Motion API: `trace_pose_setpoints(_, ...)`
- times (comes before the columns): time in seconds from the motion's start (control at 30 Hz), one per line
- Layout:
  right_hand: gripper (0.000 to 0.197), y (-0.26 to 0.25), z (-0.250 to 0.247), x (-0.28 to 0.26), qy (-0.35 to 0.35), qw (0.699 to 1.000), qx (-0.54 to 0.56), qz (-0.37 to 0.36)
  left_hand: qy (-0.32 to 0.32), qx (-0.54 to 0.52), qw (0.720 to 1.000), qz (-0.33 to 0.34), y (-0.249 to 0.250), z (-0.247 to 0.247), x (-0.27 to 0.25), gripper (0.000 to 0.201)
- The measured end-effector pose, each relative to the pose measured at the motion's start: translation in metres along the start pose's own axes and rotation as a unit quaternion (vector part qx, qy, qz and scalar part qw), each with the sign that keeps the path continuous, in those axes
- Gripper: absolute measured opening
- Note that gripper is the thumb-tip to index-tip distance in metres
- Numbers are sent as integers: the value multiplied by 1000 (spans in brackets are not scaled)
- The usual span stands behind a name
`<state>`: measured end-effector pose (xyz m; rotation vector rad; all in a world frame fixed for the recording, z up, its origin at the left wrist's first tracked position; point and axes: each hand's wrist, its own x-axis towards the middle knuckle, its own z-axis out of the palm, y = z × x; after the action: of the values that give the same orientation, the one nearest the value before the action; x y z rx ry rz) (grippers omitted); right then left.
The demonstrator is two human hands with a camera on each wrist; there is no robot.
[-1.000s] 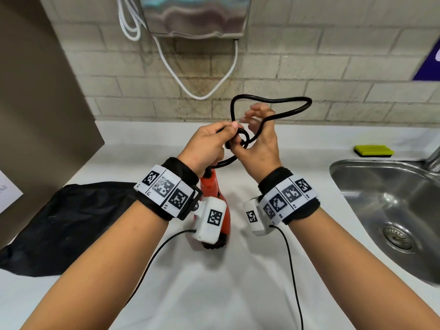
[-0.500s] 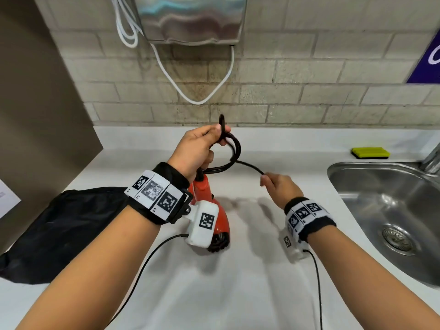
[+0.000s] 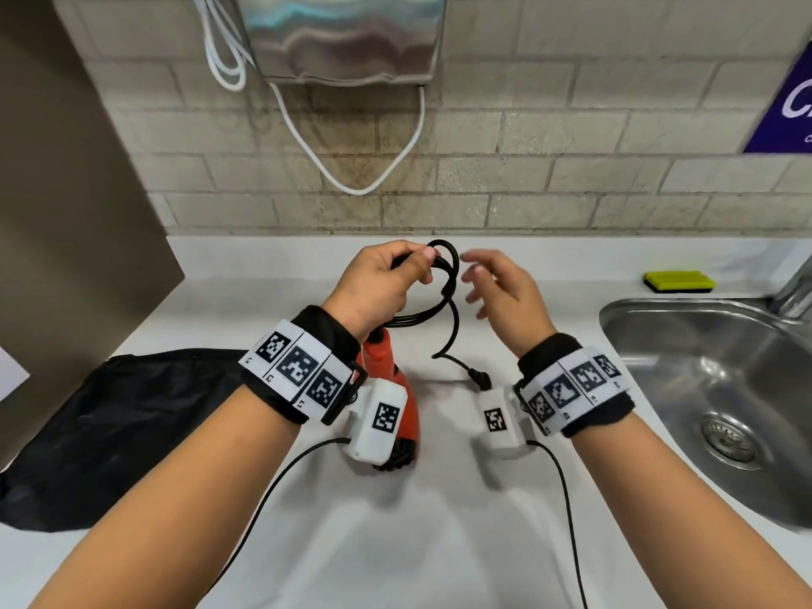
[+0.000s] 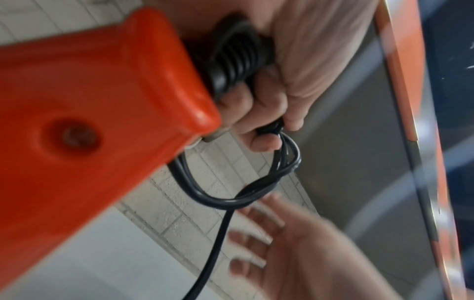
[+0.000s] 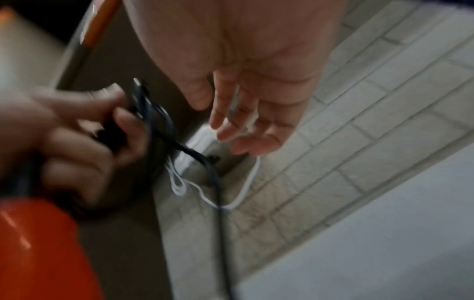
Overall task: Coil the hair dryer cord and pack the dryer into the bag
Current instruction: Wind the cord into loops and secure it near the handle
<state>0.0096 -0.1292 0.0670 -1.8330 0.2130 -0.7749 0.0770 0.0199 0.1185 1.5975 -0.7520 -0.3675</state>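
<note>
Right hand (image 3: 505, 292) off cord (image 3: 448, 292), fingers spread

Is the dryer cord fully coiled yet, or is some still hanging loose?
Partly coiled: the left hand grips loops of cord, with the plug end dangling.

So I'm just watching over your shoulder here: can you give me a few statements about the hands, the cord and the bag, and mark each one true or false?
1. The left hand grips the coiled black cord. True.
2. The right hand is pinching the cord's plug. False: its fingers are spread, holding nothing; the plug dangles free below.
3. The orange hair dryer is already inside the black bag. False: it hangs under the left hand; the bag lies flat on the counter to the left.
4. A yellow-green sponge sits behind the sink. True.
</note>
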Motion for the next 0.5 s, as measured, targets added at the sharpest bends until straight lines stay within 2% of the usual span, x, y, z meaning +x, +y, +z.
trace_pose_setpoints(0.07,17,-24,5,1,5,996,76,-43,4,15,1000,4,0,1,0,27)
trace_pose_setpoints(0.17,13,-40,9,4,4,994,81,-79,3,24,1000,4,2,1,1,26)
trace_pose_setpoints(0.23,10,-43,11,7,-9,992,108,-66,2,30,1000,6,2,1,1,26)
trace_pose_setpoints(0.33,17,-42,13,7,-63,986,144,-46,1,33,999,10,3,1,1,26)
trace_pose_setpoints(0.5,26,-37,15,8,-77,992,97,-27,-3,19,1000,-10,5,3,2,21)
